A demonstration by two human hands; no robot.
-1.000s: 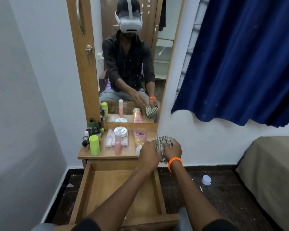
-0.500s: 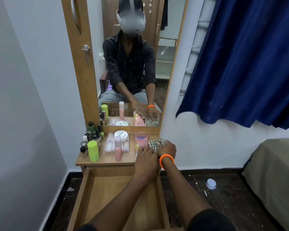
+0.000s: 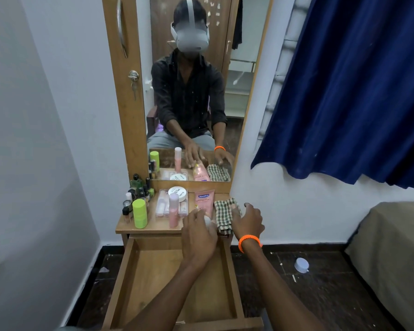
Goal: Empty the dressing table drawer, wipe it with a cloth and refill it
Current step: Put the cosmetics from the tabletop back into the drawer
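Checked green-and-white cloth (image 3: 224,216) lies folded at the table's (image 3: 153,229) right end; the right hand (image 3: 247,222) rests beside it, fingers loose; the left hand (image 3: 198,232) curls over the pink tube (image 3: 204,203); the drawer (image 3: 153,271) stands open below, bare wood inside.

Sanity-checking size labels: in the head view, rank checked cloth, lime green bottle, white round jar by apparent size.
1. checked cloth, partly under the right hand
2. lime green bottle
3. white round jar, farther back, so the gap may be overstated
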